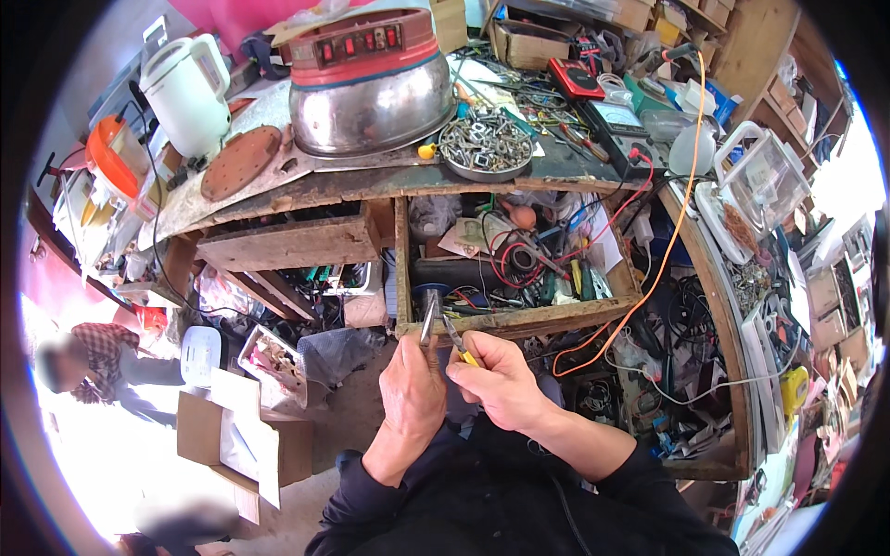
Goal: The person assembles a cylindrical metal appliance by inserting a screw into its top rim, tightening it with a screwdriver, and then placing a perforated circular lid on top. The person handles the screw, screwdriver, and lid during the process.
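My left hand [411,387] is closed around a narrow shiny metal piece [428,320], which points up and away from me; its exact kind is unclear. Beside it, my right hand [505,382] grips a small yellow-handled tool [469,358] whose grey metal end [451,326] leans toward the metal piece. I cannot tell whether the two touch. Both hands are just in front of an open wooden drawer [528,321], with the metal ends over its front board. Inside the drawer lie red test leads [505,264], screwdrivers [577,278] and other loose tools.
On the bench stand a steel pot-like appliance with a red band [371,111], a round tray of small metal parts [487,171], a red meter [575,79] and a white jug [185,97]. An orange cable [684,204] hangs at right. A cardboard box [287,445] and another person [107,357] are at lower left.
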`<state>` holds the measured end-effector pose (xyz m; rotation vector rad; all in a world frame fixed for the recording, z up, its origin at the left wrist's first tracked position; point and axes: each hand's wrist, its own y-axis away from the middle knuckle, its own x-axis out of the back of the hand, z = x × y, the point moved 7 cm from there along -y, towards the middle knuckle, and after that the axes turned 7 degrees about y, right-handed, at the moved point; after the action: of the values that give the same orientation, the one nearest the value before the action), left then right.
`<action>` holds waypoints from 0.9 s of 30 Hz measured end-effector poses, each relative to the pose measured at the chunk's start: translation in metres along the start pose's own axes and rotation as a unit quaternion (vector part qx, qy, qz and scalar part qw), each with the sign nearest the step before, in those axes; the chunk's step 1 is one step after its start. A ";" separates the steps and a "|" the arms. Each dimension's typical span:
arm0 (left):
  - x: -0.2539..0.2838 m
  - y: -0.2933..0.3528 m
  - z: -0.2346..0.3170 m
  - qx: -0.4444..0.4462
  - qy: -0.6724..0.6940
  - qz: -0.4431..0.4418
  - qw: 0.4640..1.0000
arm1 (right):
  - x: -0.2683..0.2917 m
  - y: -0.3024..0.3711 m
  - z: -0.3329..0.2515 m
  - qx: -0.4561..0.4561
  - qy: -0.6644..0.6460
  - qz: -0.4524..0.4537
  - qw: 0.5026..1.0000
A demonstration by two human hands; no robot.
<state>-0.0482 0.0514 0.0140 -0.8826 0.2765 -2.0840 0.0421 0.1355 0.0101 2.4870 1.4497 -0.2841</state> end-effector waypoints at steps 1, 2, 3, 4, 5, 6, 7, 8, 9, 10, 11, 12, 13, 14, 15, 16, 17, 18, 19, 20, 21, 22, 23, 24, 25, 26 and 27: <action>0.000 0.000 0.001 0.004 0.001 -0.005 1.000 | 0.002 -0.001 -0.002 0.015 0.056 0.013 0.998; 0.000 -0.001 0.001 0.007 0.002 -0.010 1.000 | 0.003 -0.001 -0.004 0.030 0.113 0.026 0.993; 0.001 -0.001 0.002 0.006 0.011 -0.014 1.000 | 0.006 -0.003 -0.006 0.049 0.158 0.037 0.986; 0.001 -0.002 0.003 0.006 0.019 -0.017 1.000 | 0.009 -0.004 -0.008 0.068 0.203 0.048 0.976; 0.002 -0.002 0.004 0.006 0.028 -0.020 0.999 | 0.011 -0.004 -0.011 0.087 0.247 0.058 0.963; 0.003 -0.001 0.003 0.023 0.041 -0.032 0.998 | 0.011 -0.004 -0.021 0.142 0.308 0.071 0.938; 0.003 -0.001 0.002 0.039 0.054 -0.044 0.997 | 0.009 -0.003 -0.032 0.196 0.366 0.082 0.906; 0.003 0.000 0.002 0.055 0.068 -0.057 0.995 | 0.007 -0.002 -0.041 0.249 0.422 0.095 0.867; 0.005 0.000 0.003 0.057 0.081 -0.062 0.993 | 0.006 -0.001 -0.046 0.282 0.445 0.099 0.844; 0.006 0.000 0.004 0.059 0.095 -0.067 0.992 | 0.005 0.000 -0.050 0.315 0.466 0.103 0.820; 0.007 0.001 0.005 0.060 0.108 -0.072 0.990 | 0.005 0.002 -0.054 0.347 0.487 0.108 0.795; 0.007 0.001 0.005 0.083 0.116 -0.088 0.986 | 0.005 0.002 -0.057 0.367 0.529 0.117 0.756; 0.007 0.002 0.006 0.106 0.124 -0.103 0.981 | 0.005 0.003 -0.061 0.400 0.566 0.122 0.711; 0.007 0.003 0.005 0.129 0.132 -0.117 0.976 | 0.004 0.003 -0.063 0.432 0.599 0.125 0.662; 0.007 0.003 0.005 0.136 0.151 -0.122 0.971 | 0.005 0.003 -0.066 0.462 0.631 0.127 0.610; 0.008 0.003 0.005 0.143 0.170 -0.127 0.967 | 0.007 0.004 -0.068 0.490 0.668 0.119 0.547; 0.008 0.004 0.005 0.151 0.188 -0.132 0.961 | 0.007 0.006 -0.072 0.512 0.694 0.107 0.495; 0.008 0.005 0.003 0.156 0.189 -0.140 0.959 | 0.007 0.007 -0.077 0.524 0.703 0.095 0.472; 0.007 0.005 0.001 0.161 0.190 -0.147 0.957 | 0.006 0.007 -0.080 0.536 0.711 0.082 0.448; 0.006 0.005 0.000 0.165 0.191 -0.156 0.955 | 0.008 0.005 -0.081 0.535 0.707 0.079 0.456; 0.005 0.004 -0.001 0.169 0.196 -0.154 0.954 | 0.010 0.002 -0.081 0.534 0.703 0.076 0.464; 0.004 0.002 -0.002 0.173 0.200 -0.152 0.952 | 0.012 0.000 -0.080 0.533 0.698 0.073 0.472; 0.003 0.001 -0.004 0.177 0.204 -0.148 0.951 | 0.013 -0.003 -0.080 0.523 0.695 0.076 0.487; 0.003 0.001 -0.007 0.186 0.204 -0.140 0.951 | 0.012 -0.004 -0.079 0.513 0.691 0.079 0.503; 0.003 0.001 -0.009 0.196 0.204 -0.131 0.950 | 0.012 -0.006 -0.078 0.502 0.687 0.083 0.518; 0.002 0.000 -0.013 0.206 0.203 -0.123 0.949 | 0.019 -0.010 -0.074 0.477 0.644 0.107 0.588; 0.002 -0.001 -0.012 0.192 0.192 -0.118 0.955 | 0.026 -0.012 -0.066 0.447 0.596 0.132 0.653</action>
<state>-0.0582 0.0495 0.0066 -0.2826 -0.0412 -2.4160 0.0475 0.1827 0.0641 3.9835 1.3125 1.2933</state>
